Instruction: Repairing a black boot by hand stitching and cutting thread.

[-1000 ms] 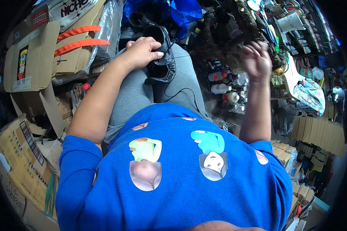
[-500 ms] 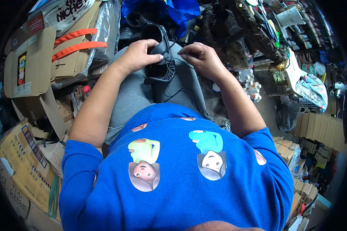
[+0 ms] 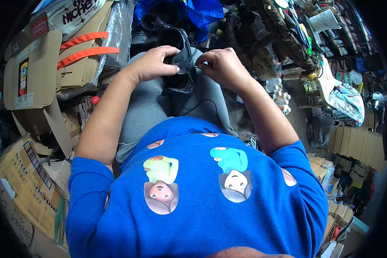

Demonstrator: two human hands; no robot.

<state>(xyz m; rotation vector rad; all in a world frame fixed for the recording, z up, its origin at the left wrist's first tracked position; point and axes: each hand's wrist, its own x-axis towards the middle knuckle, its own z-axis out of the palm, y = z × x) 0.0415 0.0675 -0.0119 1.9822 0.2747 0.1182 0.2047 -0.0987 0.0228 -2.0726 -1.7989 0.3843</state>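
On my lap, between my knees, lies a black shoe (image 3: 184, 60) with an open top and a gathered, stitched-looking edge nearest me. My left hand (image 3: 155, 63) grips its left side, the thumb pressed on the black material and the fingers partly hidden behind it. At the shoe's right edge, my right hand (image 3: 222, 64) is closed in a pinch, its fingertips against the material. Something thin and pale shows at those fingertips, too small to name. A thin black cord (image 3: 202, 101) trails from near the shoe over my right thigh.
Flattened cardboard boxes (image 3: 34, 73) with orange straps (image 3: 88, 53) stand at the left. A blue plastic bag (image 3: 206, 17) and dark items lie beyond my knees. Several small bottles (image 3: 279, 96) sit on the floor at right, near a cluttered rack (image 3: 284, 30).
My right hand has moved left to the shoe's edge. The shoe's flap has turned up between my hands, and the cord loop beside it no longer shows. My left hand has barely moved.
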